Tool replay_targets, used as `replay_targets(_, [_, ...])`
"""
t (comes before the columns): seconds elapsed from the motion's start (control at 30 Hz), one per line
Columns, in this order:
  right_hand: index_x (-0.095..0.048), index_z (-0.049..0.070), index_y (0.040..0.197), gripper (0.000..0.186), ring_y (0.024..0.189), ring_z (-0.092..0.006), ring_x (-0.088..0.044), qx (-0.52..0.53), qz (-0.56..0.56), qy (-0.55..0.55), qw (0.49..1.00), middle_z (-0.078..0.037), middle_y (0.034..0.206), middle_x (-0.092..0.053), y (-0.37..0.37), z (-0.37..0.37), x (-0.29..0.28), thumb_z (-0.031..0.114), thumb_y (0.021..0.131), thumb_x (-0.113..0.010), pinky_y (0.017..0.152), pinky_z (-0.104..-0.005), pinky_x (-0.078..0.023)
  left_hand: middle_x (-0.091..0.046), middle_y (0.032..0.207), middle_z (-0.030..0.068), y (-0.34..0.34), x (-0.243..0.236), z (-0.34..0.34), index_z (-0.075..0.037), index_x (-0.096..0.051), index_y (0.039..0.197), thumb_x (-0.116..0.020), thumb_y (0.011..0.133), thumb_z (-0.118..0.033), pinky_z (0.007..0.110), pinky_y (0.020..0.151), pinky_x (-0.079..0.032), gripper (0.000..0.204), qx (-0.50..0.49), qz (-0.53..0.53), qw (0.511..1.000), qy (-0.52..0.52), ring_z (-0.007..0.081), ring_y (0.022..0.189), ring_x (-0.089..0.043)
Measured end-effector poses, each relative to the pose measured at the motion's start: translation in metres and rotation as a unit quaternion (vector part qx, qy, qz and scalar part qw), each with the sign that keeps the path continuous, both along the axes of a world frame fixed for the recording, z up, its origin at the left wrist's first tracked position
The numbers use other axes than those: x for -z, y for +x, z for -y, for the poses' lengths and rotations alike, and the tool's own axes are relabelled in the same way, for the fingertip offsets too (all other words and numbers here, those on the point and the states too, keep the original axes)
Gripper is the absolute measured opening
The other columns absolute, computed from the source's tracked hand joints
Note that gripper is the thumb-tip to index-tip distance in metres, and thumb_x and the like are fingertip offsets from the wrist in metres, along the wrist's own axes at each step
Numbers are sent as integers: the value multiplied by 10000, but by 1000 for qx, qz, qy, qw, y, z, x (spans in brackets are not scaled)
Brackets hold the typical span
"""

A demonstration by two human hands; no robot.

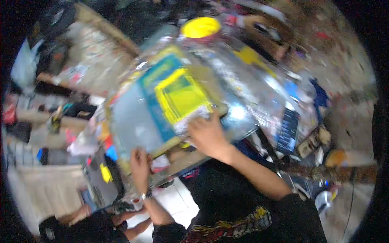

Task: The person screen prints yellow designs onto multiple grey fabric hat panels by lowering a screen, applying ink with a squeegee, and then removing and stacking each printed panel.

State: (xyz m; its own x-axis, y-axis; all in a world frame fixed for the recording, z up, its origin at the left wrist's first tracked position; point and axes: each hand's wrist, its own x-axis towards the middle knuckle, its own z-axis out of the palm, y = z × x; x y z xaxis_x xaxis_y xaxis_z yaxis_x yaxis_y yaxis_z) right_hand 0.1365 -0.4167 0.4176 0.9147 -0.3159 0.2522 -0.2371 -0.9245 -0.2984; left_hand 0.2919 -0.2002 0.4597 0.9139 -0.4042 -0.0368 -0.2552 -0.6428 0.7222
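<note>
A bright yellow rectangular panel [184,97], with a greenish darker area inside its edge, lies on a teal sheet [150,99] on the worktop. At its near edge, my right hand [208,135] presses down with bent fingers on a white speckled wad [188,121], perhaps a cloth; blur hides its exact kind. My left hand [139,168] is closed at the near left corner of the worktop, fingers curled together. Whatever it may hold is hidden. A pale grey smooth surface [131,117] extends left of the teal sheet.
A round tub with yellow contents [200,28] stands at the far side. Clear plastic-like sheeting [227,65] covers the back right. A dark remote-like object [287,129] lies at right. Another person [81,224] is at lower left, near a dark chair [105,178].
</note>
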Motion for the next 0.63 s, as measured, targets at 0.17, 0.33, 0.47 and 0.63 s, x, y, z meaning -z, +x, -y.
replay_targets(0.17, [-614, 83, 1138, 404, 1164, -293, -541, 14, 201, 56, 978, -125, 1195, -588, -8, -16, -6, 333, 832, -700, 1072, -594, -263, -535, 1348, 244, 91, 45, 60, -96, -597, 1284, -514, 894, -44, 434, 1029, -424, 402, 208, 322, 920, 78, 409, 1235, -516])
replay_targets(0.33, [-568, 89, 1161, 420, 1146, -347, -506, 44, 257, 86, 961, -145, 1207, -547, -43, -9, 46, 311, 834, -710, 1002, -527, -337, -246, 1595, 145, 102, 79, 119, -207, -580, 1357, -500, 853, -16, 556, 1147, -237, 545, 228, 327, 900, 178, 443, 1450, -205])
replay_targets(0.47, [-545, 93, 1181, 438, 1157, -381, -483, 77, 246, 101, 961, -165, 1239, -518, -48, -12, 76, 356, 857, -676, 979, -519, -360, -136, 1635, 99, 98, 89, 134, -222, -608, 1331, -570, 793, -43, 642, 1128, -201, 569, 215, 354, 889, 198, 426, 1481, -113])
replay_targets(0.63, [-507, 103, 1248, 543, 1179, -380, -472, 86, 228, 52, 968, -167, 1276, -502, -46, -4, 89, 478, 873, -623, 996, -530, -364, -78, 1645, 92, 93, 71, 160, -183, -606, 1332, -619, 779, -127, 652, 1147, -126, 556, 256, 379, 847, 270, 403, 1496, -49])
